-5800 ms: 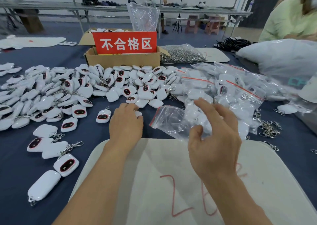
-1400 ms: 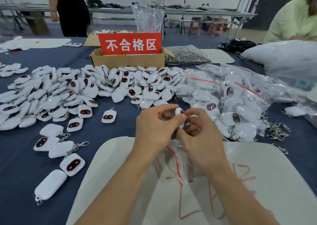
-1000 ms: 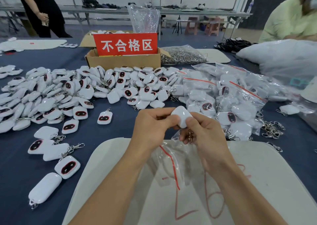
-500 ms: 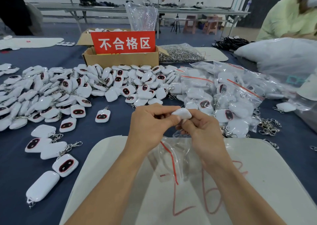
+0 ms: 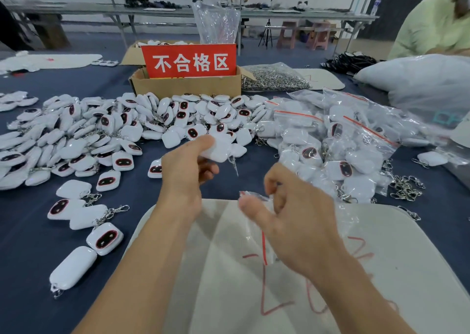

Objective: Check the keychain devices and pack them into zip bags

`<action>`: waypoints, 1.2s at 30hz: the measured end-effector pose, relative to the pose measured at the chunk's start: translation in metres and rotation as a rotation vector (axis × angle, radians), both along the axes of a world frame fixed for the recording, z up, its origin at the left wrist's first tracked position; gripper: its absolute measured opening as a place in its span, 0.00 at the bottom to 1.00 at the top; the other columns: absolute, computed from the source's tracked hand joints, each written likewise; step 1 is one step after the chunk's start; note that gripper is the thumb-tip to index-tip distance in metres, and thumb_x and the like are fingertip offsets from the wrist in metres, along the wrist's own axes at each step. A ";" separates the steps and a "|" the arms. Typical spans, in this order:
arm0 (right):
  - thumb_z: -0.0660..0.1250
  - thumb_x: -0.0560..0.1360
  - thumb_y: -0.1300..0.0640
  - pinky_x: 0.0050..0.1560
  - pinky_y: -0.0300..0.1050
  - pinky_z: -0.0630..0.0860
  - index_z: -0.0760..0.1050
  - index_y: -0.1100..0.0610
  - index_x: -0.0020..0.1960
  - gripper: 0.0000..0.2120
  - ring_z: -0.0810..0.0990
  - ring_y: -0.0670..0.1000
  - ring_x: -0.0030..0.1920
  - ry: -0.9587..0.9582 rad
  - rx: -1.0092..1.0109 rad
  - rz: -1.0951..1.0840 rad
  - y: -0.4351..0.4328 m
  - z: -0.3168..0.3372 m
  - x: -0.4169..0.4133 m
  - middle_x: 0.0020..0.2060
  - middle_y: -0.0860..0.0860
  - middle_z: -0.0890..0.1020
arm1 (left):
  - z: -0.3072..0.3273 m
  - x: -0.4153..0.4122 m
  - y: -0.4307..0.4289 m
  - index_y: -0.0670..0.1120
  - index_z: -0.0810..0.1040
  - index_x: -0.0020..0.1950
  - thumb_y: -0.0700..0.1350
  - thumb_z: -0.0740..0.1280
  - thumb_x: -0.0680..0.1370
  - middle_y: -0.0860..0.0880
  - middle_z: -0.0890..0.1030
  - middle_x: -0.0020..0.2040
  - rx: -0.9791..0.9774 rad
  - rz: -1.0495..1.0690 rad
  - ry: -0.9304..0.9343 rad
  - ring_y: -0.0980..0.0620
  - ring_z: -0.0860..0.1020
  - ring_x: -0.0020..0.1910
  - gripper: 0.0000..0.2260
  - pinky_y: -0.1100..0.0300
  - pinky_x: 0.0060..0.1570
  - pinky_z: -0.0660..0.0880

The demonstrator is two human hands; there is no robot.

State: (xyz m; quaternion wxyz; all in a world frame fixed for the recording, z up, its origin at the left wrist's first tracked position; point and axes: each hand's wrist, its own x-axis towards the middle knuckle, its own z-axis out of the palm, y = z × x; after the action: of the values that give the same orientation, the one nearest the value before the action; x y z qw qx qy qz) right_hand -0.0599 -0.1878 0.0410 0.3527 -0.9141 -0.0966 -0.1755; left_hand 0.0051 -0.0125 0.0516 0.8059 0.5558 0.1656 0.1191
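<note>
At a packing table, seen from the head camera, a worker's left hand [image 5: 188, 173] grips a white keychain device [image 5: 216, 150] between thumb and curled fingers, raised above the blue table [image 5: 28, 237]. The device shows its plain white back, and its metal clasp [image 5: 235, 164] dangles from the lower right corner. The right hand [image 5: 297, 221], nearer the camera and to the right, is blurred; its thumb and curled fingers pinch the top edge of a clear zip bag [image 5: 250, 242] with a red seal strip. The bag hangs below that hand over a white board [image 5: 407, 270] marked in red. The device sits up and to the left of the bag's mouth, apart from it, with open table between the two hands.

Beyond the hands, a heap of loose devices [image 5: 101, 132] spreads across the left and middle of the table, some face up with dark red-rimmed screens. To the right lies a pile of filled bags [image 5: 338, 142], each with a red strip. Behind the heap stands a cardboard box [image 5: 185, 88] carrying a red sign [image 5: 189, 60] with white Chinese characters. Just right of the box is a clear sack of metal clasps [image 5: 274, 77]. More clasps [image 5: 404, 187] lie loose near the filled bags. A second person in a pale green top [image 5: 429, 28] sits at the far right.
</note>
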 end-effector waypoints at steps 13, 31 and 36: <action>0.66 0.78 0.62 0.28 0.47 0.71 0.72 0.49 0.43 0.10 0.73 0.52 0.25 0.189 0.519 -0.055 -0.016 -0.011 0.030 0.28 0.53 0.81 | -0.008 -0.011 -0.020 0.47 0.88 0.50 0.44 0.74 0.78 0.47 0.82 0.35 0.429 -0.838 0.120 0.56 0.73 0.26 0.04 0.66 0.28 0.70; 0.70 0.74 0.62 0.30 0.33 0.68 0.75 0.46 0.49 0.11 0.71 0.44 0.25 0.193 0.400 0.048 -0.002 -0.017 0.029 0.26 0.47 0.80 | -0.019 -0.003 -0.035 0.46 0.88 0.54 0.31 0.64 0.75 0.38 0.87 0.50 0.273 -0.510 0.122 0.45 0.83 0.44 0.17 0.56 0.43 0.80; 0.70 0.78 0.62 0.42 0.44 0.80 0.78 0.45 0.51 0.11 0.83 0.53 0.34 0.168 0.441 0.020 -0.005 -0.015 0.031 0.29 0.46 0.84 | -0.019 -0.005 -0.035 0.43 0.84 0.60 0.26 0.65 0.74 0.51 0.88 0.44 0.412 -0.462 -0.037 0.56 0.80 0.33 0.20 0.64 0.35 0.79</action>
State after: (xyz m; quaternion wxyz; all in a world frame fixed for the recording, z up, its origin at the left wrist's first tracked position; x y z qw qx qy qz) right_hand -0.0284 -0.1927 0.0257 0.5521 -0.8254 -0.0353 -0.1124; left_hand -0.0001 -0.0474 0.0330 0.6850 0.7281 -0.0075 -0.0258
